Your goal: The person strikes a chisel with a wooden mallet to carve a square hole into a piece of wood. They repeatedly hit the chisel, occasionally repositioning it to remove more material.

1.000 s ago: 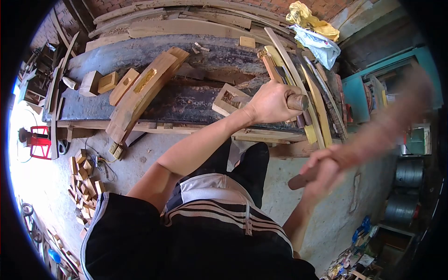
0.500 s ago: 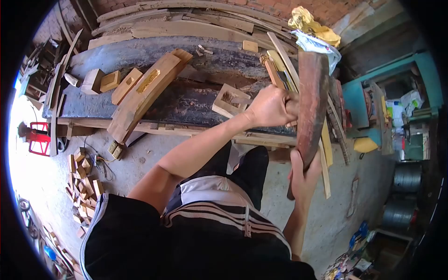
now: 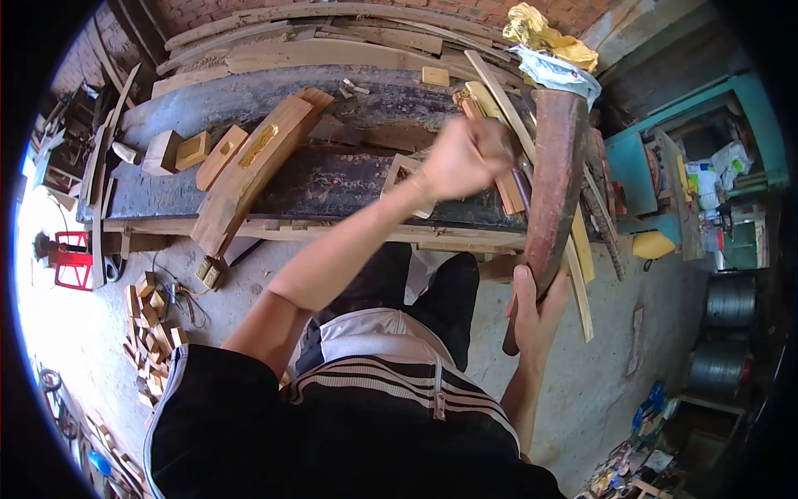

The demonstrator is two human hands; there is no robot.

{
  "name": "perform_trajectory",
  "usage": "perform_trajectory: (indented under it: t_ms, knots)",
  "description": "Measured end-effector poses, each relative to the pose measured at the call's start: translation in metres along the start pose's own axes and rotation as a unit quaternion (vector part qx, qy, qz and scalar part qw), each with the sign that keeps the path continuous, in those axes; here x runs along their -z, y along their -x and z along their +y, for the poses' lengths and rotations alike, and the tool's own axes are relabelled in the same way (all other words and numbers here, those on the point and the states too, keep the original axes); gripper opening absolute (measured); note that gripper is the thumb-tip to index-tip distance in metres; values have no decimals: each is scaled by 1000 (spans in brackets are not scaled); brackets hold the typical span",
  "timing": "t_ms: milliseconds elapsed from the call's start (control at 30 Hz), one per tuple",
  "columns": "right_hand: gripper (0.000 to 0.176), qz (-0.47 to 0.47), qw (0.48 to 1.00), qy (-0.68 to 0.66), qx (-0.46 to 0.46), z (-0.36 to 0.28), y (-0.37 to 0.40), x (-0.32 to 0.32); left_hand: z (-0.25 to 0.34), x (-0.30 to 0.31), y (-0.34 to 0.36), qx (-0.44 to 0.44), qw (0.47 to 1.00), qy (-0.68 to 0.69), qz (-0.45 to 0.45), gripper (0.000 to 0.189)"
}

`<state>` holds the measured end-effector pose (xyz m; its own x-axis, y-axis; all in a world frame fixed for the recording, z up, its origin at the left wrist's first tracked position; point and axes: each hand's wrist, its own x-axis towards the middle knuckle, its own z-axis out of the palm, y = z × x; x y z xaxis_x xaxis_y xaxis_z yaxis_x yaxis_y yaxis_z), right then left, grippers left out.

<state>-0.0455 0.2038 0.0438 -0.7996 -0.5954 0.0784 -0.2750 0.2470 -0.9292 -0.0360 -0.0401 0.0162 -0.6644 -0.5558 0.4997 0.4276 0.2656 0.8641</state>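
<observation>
My right hand [image 3: 540, 309] grips the lower end of a long, thick, reddish-brown wooden club [image 3: 555, 183], which stands nearly upright in view, its wide end away from me. To its left, my left hand [image 3: 465, 162] is closed in a fist over the workbench, smeared by motion. A short brown wooden piece [image 3: 496, 143] shows at the fist, too blurred to name exactly. Partly behind this hand lies a hollowed wooden block [image 3: 401, 173]. Slender wooden strips [image 3: 504, 104] and a dark-handled tool [image 3: 521, 181] lie beside the club.
The dark workbench [image 3: 332, 187] carries a long timber with a carved mortise [image 3: 262, 150] and small wooden blocks [image 3: 193, 151]. Planks [image 3: 332, 56] are stacked behind. Offcuts [image 3: 151, 324] lie on the floor at left, near a power socket [image 3: 208, 272]. A teal cabinet [image 3: 633, 175] stands at right.
My left hand has moved left and slightly away from me, parting from the club with the brown wooden piece at its fist. My right hand still grips the club in nearly the same place.
</observation>
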Motion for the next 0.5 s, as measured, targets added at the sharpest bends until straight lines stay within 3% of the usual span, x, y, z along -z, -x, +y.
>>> perform_trajectory:
  t_ms: [67, 133, 233, 467, 500]
  knots:
    - [42, 5, 1000, 4, -5, -1, 3, -3, 12, 28, -14, 112, 994, -3, 13, 12]
    - [37, 19, 999, -31, 3, -7, 7, -8, 32, 44, -24, 144, 988, 52, -4, 13]
    - [38, 14, 999, -39, 2, -5, 7, -8, 39, 45, -27, 84, 996, -29, -10, 16]
    - [36, 12, 999, -36, -7, 2, 13, -7, 9, 22, -8, 66, 994, -65, -57, 17]
    - [37, 14, 999, -41, -9, 2, 14, -7, 7, 20, -5, 109, 988, -71, -78, 13]
